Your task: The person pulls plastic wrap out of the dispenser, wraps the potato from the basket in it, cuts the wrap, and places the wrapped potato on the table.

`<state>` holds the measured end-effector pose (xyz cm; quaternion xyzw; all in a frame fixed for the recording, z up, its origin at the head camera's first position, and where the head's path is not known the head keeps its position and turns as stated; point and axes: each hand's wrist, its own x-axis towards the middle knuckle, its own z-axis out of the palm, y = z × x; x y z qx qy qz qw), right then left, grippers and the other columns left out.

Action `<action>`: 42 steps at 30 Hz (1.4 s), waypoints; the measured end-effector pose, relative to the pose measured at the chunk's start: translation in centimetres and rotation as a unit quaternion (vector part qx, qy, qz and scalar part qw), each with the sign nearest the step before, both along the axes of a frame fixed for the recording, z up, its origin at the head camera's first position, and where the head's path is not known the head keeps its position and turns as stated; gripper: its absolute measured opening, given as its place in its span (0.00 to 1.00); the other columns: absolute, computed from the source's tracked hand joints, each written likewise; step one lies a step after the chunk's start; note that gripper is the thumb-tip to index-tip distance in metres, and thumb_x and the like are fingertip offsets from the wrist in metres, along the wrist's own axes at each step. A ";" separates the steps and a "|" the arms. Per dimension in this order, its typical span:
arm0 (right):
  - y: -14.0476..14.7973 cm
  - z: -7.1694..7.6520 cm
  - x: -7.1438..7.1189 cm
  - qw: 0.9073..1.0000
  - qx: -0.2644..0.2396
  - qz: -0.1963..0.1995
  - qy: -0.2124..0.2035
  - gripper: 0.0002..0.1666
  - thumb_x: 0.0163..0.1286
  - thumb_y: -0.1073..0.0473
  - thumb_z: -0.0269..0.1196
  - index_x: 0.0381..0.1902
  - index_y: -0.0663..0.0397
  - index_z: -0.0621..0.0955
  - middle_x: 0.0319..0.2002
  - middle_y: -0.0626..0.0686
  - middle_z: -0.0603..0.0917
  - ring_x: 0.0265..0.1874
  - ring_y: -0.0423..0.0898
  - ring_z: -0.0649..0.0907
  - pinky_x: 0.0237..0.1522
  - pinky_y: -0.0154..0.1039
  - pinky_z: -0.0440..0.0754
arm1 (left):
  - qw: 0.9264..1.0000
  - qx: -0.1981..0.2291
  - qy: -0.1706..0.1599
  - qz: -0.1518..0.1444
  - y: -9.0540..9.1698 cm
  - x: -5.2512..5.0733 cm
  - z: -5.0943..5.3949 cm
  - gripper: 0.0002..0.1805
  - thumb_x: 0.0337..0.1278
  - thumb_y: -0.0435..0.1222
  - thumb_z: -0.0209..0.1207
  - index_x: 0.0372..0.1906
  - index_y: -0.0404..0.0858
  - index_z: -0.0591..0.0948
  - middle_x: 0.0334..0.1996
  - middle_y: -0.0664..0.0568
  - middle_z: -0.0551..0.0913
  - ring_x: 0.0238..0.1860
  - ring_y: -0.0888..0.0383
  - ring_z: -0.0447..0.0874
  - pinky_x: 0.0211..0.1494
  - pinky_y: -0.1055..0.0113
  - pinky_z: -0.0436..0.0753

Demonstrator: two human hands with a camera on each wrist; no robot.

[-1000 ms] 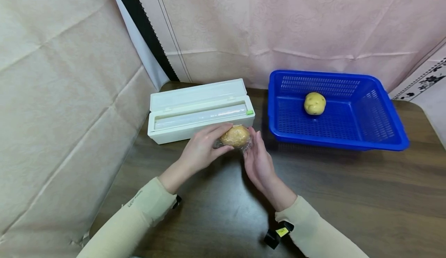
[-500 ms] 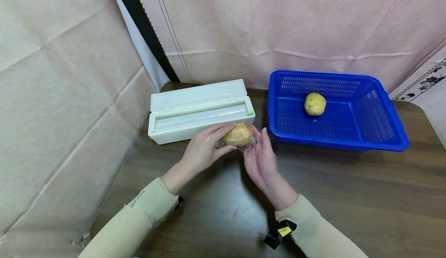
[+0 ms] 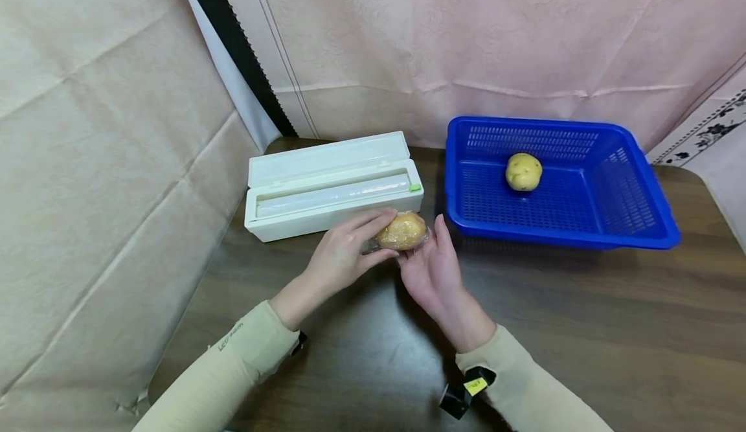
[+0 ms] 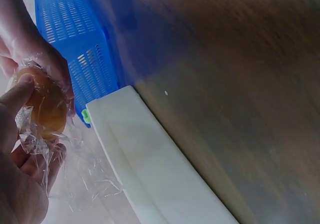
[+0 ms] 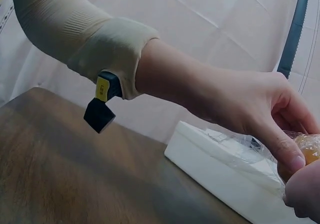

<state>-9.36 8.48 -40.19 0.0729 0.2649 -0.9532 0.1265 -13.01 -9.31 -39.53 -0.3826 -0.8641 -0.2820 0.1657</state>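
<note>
Head view: right of the smooth, long white box (image 3: 291, 227), whose raised lid bares a glossy pale roll (image 3: 332, 197), a blue plastic basket (image 3: 559, 210) with perforated walls cradles a knobbly yellow potato (image 3: 523, 172) on the wood-grained table (image 3: 583, 328). Just in front of the box's right end is the wrapped lump (image 3: 402, 231), rounded, golden-brown and shiny under crinkled clear film (image 4: 31, 134). The left hand (image 3: 340, 254) pinches it between fingers and thumb, while the right hand (image 3: 434, 276), palm turned up and fingers loosely extended, supports its opposite side.
</note>
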 end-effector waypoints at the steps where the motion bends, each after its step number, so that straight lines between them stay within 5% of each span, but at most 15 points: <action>1: 0.0 0.0 0.0 1.000 -0.003 -0.001 -0.002 0.38 0.86 0.32 0.25 0.76 0.51 0.56 0.84 0.57 0.52 0.84 0.49 0.51 0.85 0.44 0.44 | 1.000 0.002 0.001 -0.001 0.0 0.0 0.0 0.36 0.55 0.42 0.80 0.68 0.37 0.83 0.64 0.46 0.86 0.64 0.48 0.86 0.65 0.54 0.85; 6: 0.2 -0.1 -0.2 1.000 0.001 0.000 -0.006 0.38 0.86 0.31 0.24 0.75 0.50 0.57 0.84 0.57 0.52 0.84 0.48 0.50 0.85 0.44 0.41 | 1.000 0.006 0.012 0.001 0.2 -0.1 -0.2 0.35 0.55 0.42 0.80 0.68 0.38 0.83 0.64 0.46 0.86 0.63 0.48 0.86 0.64 0.54 0.85; 15: 0.8 -0.3 -0.6 0.999 -0.042 0.022 -0.016 0.49 0.84 0.29 0.21 0.88 0.55 0.40 0.87 0.58 0.48 0.86 0.50 0.48 0.86 0.46 0.41 | 1.000 -0.007 0.026 -0.004 0.4 0.0 -0.3 0.37 0.54 0.43 0.81 0.69 0.38 0.83 0.64 0.45 0.85 0.63 0.47 0.86 0.63 0.54 0.86; 25: 0.7 0.5 -0.8 0.998 -0.053 0.006 -0.026 0.47 0.85 0.29 0.22 0.87 0.54 0.41 0.87 0.58 0.46 0.85 0.49 0.51 0.85 0.43 0.45 | 0.999 -0.025 0.040 -0.007 0.4 0.3 -0.1 0.35 0.58 0.41 0.79 0.70 0.38 0.82 0.65 0.45 0.85 0.63 0.47 0.86 0.64 0.53 0.85; 42: 2.4 -0.8 0.8 0.998 0.034 0.054 0.022 0.48 0.84 0.30 0.20 0.88 0.55 0.38 0.87 0.60 0.42 0.86 0.54 0.43 0.86 0.49 0.40 | 0.999 -0.022 0.030 -0.033 0.1 0.1 0.2 0.35 0.58 0.41 0.79 0.70 0.38 0.82 0.65 0.44 0.85 0.62 0.47 0.86 0.64 0.54 0.85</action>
